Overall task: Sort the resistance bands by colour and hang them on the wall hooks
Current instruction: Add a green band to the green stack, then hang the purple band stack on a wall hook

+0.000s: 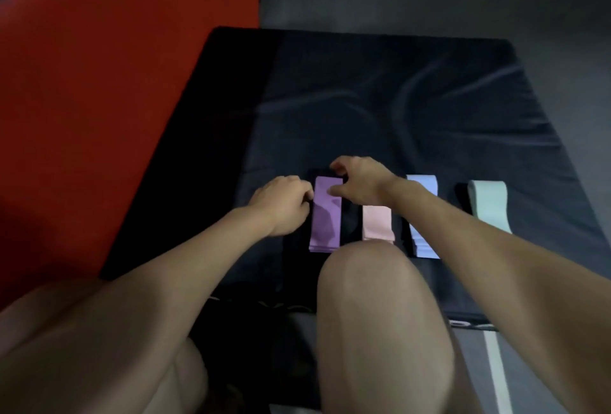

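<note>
dim floor fills the view: a dark cloth (380,99) spread over grey matting, with a red mat (109,83) to the left and white hexagon lines at the far edge. from the hands outward: our right hand (358,180) curls over the far end of the purple stack (325,215), thumb and fingers seeming to pinch its top layer, while our left hand (284,203) sits with curled fingers against the stack's left edge; whether it grips the stack or only steadies it we cannot tell. we judge that the two hands are squaring the pile so its bands lie flush. just right of it lies the pink stack (377,222), its far end hidden under the right wrist, then the blue stack (425,235), then the mint stack (489,207), farthest right. the four piles lie parallel with gaps between them, one colour each, so the sorting looks nearly done. our bare knee (380,314) rises in the near centre and hides the near end of the pink pile. no wall hooks are in view, so hanging remains.
</note>
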